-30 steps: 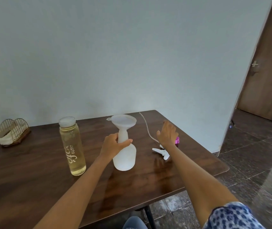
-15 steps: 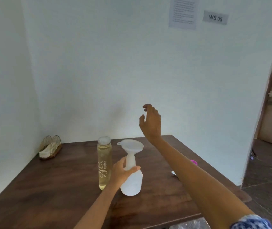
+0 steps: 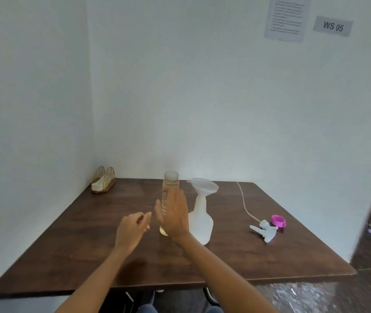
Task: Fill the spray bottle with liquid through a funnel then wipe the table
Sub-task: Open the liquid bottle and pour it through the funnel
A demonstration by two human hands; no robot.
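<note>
Your left hand (image 3: 132, 229) hangs loosely curled over the table (image 3: 89, 251), holding nothing. Your right hand (image 3: 174, 214) is flat, fingers straight, in front of the liquid bottle (image 3: 170, 184); contact unclear. Bottle is capped, tall, likely heavy and smooth; take it mid-body. Just beside it, the spray bottle (image 3: 200, 224) stands upright with the funnel (image 3: 203, 186) seated: light, tippy, steady its neck.
</note>
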